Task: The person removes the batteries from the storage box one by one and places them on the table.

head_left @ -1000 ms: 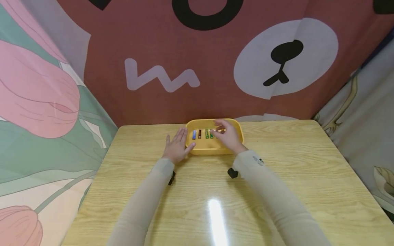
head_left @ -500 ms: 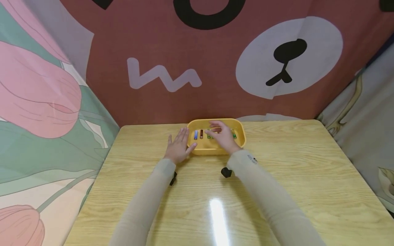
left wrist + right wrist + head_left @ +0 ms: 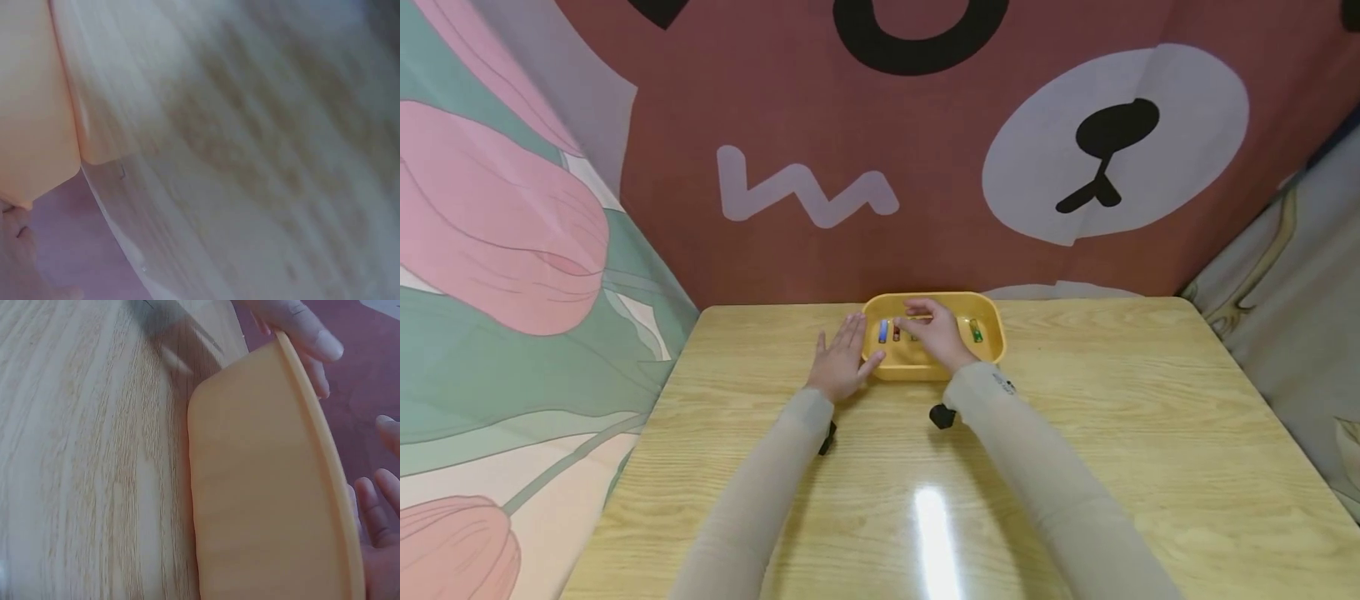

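Though the tray [image 3: 913,372] is yellow, its cylinders [image 3: 883,332] differ in colour.

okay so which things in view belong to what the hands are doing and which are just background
Likely the job:
- left hand
- right hand
- tray
- blue piece
- red piece
- green piece

Background:
- table
- bear cloth
- flower cloth

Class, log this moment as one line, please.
yellow tray: on table | left hand: at tray's left end | right hand: over tray, grip unclear | inside: blue piece, dark red piece, green piece
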Demonstrator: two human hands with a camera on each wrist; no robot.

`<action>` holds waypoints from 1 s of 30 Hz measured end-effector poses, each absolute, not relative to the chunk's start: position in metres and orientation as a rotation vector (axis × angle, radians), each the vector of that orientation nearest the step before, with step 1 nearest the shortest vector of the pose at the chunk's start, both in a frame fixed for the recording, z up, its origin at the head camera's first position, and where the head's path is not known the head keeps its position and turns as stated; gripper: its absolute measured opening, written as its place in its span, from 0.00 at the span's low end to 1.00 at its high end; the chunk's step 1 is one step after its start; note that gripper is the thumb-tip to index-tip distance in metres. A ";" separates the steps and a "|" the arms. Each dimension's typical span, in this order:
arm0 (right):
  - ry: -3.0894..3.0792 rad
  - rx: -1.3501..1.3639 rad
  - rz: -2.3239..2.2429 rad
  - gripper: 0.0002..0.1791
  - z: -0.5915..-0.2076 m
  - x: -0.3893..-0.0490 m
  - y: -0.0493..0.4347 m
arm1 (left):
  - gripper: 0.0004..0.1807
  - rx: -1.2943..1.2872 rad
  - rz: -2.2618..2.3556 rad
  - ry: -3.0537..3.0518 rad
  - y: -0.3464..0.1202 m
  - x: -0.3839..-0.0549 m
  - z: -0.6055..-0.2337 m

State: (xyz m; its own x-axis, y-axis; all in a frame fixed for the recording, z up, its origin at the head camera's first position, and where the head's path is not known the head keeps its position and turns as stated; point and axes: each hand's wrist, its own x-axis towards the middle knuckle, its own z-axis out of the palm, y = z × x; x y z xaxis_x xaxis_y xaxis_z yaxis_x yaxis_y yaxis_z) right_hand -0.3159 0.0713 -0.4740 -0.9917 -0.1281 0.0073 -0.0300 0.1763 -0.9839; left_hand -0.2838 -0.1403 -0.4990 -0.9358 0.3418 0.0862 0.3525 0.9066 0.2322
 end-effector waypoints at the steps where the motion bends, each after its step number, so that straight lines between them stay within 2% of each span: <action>1: 2.345 -0.147 -1.957 0.29 -0.475 -0.317 0.071 | 0.46 -0.554 -0.390 -3.022 -0.140 -0.284 -0.499; 15: 2.381 -0.189 -1.800 0.28 -0.476 -0.331 0.059 | 0.45 -0.611 -0.392 -3.036 -0.148 -0.287 -0.500; 30: 2.085 0.070 -1.965 0.25 -0.471 -0.339 0.044 | 0.45 -0.616 -0.388 -3.065 -0.147 -0.288 -0.496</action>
